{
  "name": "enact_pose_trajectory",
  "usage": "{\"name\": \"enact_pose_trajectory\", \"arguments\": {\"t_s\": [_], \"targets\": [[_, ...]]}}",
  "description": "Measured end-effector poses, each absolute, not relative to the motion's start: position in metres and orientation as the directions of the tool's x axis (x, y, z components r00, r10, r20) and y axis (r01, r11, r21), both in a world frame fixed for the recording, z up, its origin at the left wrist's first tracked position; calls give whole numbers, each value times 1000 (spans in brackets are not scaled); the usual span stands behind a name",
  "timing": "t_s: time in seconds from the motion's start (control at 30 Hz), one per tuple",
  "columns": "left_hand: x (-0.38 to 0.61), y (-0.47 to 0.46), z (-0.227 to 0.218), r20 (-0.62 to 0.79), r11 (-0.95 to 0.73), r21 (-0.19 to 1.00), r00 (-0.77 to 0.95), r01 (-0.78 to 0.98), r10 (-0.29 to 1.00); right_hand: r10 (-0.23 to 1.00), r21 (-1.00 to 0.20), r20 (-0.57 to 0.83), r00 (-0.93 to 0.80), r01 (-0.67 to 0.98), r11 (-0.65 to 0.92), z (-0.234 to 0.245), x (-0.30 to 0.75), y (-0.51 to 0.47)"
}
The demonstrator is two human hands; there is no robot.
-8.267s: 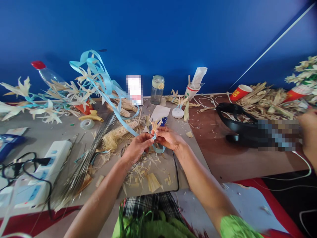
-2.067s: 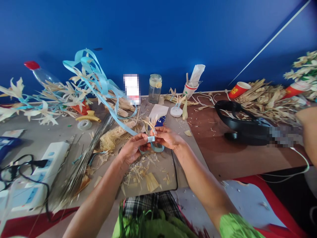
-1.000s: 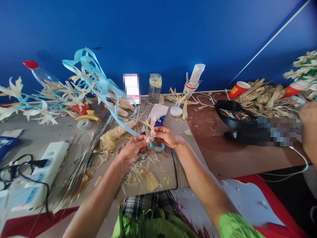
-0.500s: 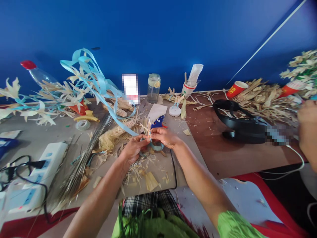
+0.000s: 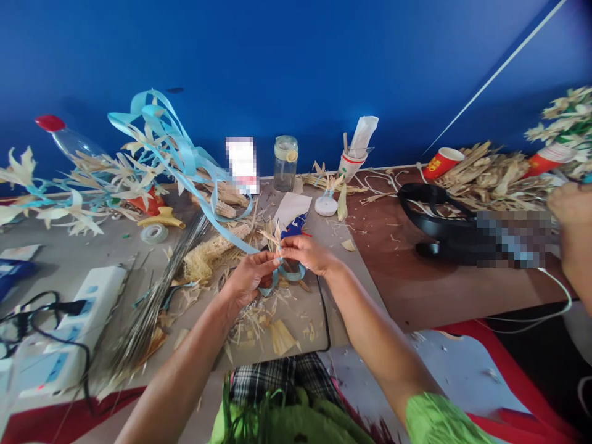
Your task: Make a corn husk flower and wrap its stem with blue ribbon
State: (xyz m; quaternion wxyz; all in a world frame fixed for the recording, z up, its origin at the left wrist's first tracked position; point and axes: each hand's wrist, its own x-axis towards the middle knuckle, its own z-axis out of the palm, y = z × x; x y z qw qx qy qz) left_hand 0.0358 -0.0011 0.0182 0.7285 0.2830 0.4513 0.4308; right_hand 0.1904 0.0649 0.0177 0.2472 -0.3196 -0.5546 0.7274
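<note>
The grip is closed to a pinch: we find left hand and right hand meeting, thumbs to fingers. We trace the light-blue ribbon from far left into the left hand's pinch. The husk piece rises from the right hand's pinch — long axis near upright, right hand nearer.

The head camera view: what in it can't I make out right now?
All in the head view:
Where the blue ribbon meets the corn-husk piece: hidden by the left hand and right hand.
What the bright panel shows: pixelated.
Another person's hand: blurred, cut off by the right edge.
The blue object: cut off by the left edge.
</note>
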Motion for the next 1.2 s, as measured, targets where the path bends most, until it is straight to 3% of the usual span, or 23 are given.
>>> {"name": "enact_pose_trajectory", "arguments": {"t_s": [0.27, 0.7, 0.83, 0.97, 1.07, 1.2], "targets": [[40, 0, 14, -432, 440, 860, 91, -258, 897, 758, -981, -195, -622, 112, -160, 17, 186, 63], [40, -3, 16, -282, 283, 959, -35, 23, 959, 848, -975, -223, -481, 131, -181, 8, 177, 61], [38, -2, 15, -328, 311, 928, -55, -207, 943, 815, -971, -228, -533, 64, -230, 10, 177, 60], [33, 1, 21, -290, 202, 851, -113, -484, 950, 808, -943, -189, -558, -128, -309, 13, 184, 65], [28, 4, 22, -291, 186, 788, -89, -587, 953, 840, -934, -142, -523, -210, -289, 16, 188, 68], [26, 7, 19, -319, 188, 736, -89, -650, 944, 841, -961, -115, -529, -155, -229, 19, 185, 64]]}}
